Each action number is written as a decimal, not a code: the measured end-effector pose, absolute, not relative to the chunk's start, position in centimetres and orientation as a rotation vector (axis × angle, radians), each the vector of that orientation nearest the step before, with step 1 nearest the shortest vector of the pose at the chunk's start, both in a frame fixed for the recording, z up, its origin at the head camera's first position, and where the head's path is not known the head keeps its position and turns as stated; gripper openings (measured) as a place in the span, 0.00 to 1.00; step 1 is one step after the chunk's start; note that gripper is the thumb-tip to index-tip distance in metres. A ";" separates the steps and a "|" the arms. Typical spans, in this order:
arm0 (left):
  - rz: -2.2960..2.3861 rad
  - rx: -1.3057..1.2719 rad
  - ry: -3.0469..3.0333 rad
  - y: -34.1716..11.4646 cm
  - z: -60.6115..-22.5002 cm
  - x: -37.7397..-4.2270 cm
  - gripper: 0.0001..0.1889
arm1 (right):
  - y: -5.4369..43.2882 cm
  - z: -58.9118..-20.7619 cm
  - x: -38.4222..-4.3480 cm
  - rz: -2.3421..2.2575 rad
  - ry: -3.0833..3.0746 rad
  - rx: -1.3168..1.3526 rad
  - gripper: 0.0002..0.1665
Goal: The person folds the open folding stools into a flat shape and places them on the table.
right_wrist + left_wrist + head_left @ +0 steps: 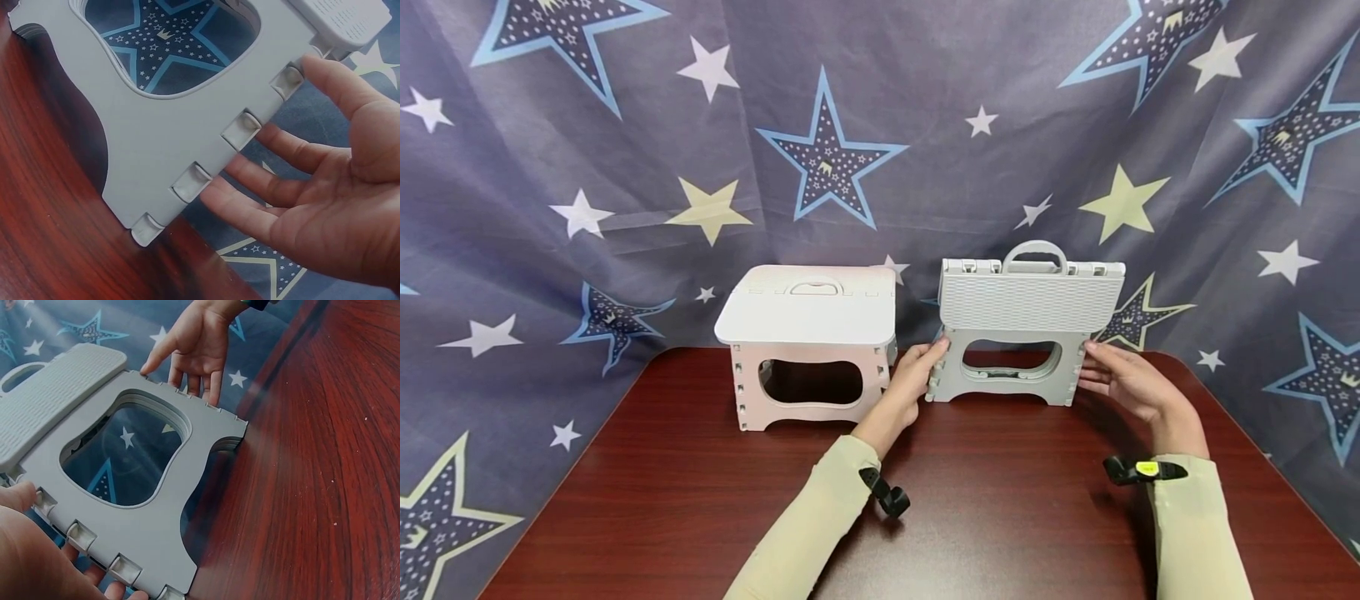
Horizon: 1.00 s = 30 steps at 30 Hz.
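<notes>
A grey folding step stool (1011,304) stands half folded at the back right of the table, its textured top panel slanting down in front and its carry handle (1035,250) uppermost. My left hand (907,387) holds its left side edge; in the left wrist view the thumb lies at the front and the fingertips reach behind the hinges. At the opposite edge my right hand (1131,379) has its thumb near the top panel, and in the right wrist view its fingers (244,209) meet the hinged edge from behind.
To the left of the grey stool a pale pink folding stool (808,379) with a white top stands unfolded. Both are on a dark red wooden table (970,500). A grey-blue curtain (865,233) with stars hangs close behind them.
</notes>
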<state>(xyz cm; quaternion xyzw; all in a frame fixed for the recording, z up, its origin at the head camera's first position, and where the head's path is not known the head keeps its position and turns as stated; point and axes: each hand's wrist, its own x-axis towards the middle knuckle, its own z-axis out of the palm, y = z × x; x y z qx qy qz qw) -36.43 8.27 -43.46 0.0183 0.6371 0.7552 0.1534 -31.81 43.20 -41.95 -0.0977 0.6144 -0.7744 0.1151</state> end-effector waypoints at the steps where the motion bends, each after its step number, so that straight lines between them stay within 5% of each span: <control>1: 2.165 0.052 1.828 8.3 -43.5 -36.5 0.27 | 43.2 -41.9 -31.8 -2.264 1.805 -0.285 0.16; 30: 2.160 0.042 1.853 8.3 -43.6 -36.4 0.25 | 43.3 -42.1 -31.8 -2.241 1.822 -0.310 0.14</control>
